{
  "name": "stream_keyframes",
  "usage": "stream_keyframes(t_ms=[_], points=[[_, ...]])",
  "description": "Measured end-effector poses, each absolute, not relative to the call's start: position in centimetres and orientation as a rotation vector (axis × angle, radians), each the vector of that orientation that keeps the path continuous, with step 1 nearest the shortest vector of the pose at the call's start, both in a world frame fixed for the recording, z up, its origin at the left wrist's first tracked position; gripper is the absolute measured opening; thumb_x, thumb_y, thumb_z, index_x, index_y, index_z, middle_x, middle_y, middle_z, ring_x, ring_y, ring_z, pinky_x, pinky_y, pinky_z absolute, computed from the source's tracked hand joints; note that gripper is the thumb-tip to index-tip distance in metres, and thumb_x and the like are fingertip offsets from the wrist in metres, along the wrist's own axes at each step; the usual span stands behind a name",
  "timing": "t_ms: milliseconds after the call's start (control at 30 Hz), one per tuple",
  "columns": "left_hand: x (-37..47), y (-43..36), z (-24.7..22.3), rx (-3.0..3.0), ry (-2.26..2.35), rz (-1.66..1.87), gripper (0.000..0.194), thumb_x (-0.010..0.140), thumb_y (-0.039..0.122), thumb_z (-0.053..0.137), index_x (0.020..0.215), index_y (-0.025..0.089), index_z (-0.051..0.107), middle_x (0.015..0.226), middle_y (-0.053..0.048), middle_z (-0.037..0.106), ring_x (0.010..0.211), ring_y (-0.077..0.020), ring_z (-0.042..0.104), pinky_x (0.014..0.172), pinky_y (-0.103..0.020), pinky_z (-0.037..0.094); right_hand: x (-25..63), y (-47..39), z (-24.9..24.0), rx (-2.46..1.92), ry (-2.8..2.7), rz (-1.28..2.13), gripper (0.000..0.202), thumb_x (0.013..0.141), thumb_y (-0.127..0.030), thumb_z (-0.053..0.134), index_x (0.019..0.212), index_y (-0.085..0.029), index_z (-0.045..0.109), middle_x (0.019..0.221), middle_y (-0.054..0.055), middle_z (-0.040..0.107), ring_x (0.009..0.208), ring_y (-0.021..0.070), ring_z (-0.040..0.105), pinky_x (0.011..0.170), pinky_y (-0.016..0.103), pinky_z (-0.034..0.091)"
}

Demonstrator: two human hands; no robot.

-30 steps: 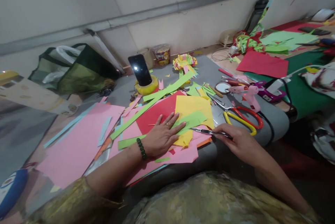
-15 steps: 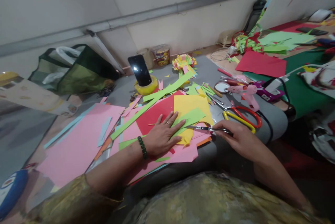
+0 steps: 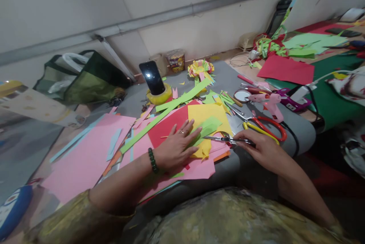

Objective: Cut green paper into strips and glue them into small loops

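Observation:
My left hand (image 3: 178,145) lies flat with its fingers spread, over a light green paper piece (image 3: 211,126). Under that is a yellow sheet (image 3: 209,112), on top of red paper (image 3: 161,129) and pink sheets (image 3: 196,169). My right hand (image 3: 258,147) is closed around a slim silver-and-black craft knife (image 3: 228,139). Its thin blade points left and meets the green paper beside my left fingertips. Scissors (image 3: 269,126) with red and yellow handles lie just beyond my right hand. My left fingers partly cover the green piece.
A phone (image 3: 152,76) leans in a yellow tape roll (image 3: 159,94). Behind the papers sit a paper flower (image 3: 200,68) and a printed cup (image 3: 176,61). A pink glue gun (image 3: 270,105) stands at right, a green bag (image 3: 82,76) at left. Pink paper (image 3: 82,156) covers the left side.
My left hand has shifted slightly left. The green end that showed left of my bracelet is out of sight, and the green piece by my fingers is blurred. My right hand barely moved.

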State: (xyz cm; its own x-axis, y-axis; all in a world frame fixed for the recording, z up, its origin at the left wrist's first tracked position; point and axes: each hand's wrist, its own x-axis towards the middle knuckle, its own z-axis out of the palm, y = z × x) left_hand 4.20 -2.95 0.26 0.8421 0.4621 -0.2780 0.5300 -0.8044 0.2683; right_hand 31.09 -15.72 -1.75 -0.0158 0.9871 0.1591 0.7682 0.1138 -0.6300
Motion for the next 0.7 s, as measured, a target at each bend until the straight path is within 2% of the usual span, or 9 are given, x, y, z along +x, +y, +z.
stream_keyframes(t_ms=[167,467,700], points=[[1.9,-2.7,-0.3,2.722,0.799,-0.346,0.063,0.098,0.056,0.023,0.155,0.029,0.017,0.163,-0.011,0.005,0.150,-0.0319,0.004,0.116,-0.061,0.010,30.6,-15.4,-1.9,-1.708,-1.832,0.501,0.020,0.092,-0.035,0.047,0.093,-0.024,0.064,0.089,0.005,0.072,0.079,0.0210,0.066,0.068,0.032,0.051],[1.7,-2.9,-0.9,2.750,0.800,-0.283,0.060,0.099,0.054,0.023,0.154,0.030,0.019,0.163,-0.010,0.008,0.150,-0.0304,0.006,0.116,-0.062,0.011,28.9,-14.2,-1.7,-1.664,-1.906,0.575,0.019,0.092,-0.032,0.046,0.092,-0.025,0.064,0.092,0.006,0.073,0.081,0.0214,0.067,0.068,0.032,0.051],[1.6,-2.9,-1.1,2.729,0.799,-0.270,0.053,0.101,0.040,0.022,0.154,0.034,0.019,0.164,-0.006,0.008,0.150,-0.0281,0.006,0.116,-0.061,0.010,29.2,-14.5,-1.6,-1.664,-1.918,0.612,0.021,0.092,-0.034,0.045,0.093,-0.025,0.064,0.090,0.005,0.073,0.080,0.0217,0.067,0.067,0.033,0.051]])
